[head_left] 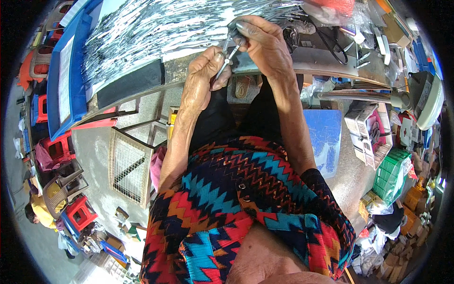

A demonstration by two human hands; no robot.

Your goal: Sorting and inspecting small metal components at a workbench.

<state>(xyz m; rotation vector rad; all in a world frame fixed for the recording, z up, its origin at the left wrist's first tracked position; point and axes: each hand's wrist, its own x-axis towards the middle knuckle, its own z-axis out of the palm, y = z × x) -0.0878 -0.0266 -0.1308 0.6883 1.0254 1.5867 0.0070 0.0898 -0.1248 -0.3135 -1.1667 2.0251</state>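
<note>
The left hand point(204, 71) and right hand point(265, 42) pinch a thin, silver, stick-shaped metal piece point(230, 57), fingers closed, near the edge of a worn brown table point(177, 70). A light, steady hold with both ends lined up should work best. A wide heap of thin, shiny strips point(156, 40) and a flat black pad point(132, 84) crowd the space on the left.

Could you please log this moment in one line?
left hand: holding slim rod; right hand: holding its far end; workbench: many slender silvery pieces
</note>
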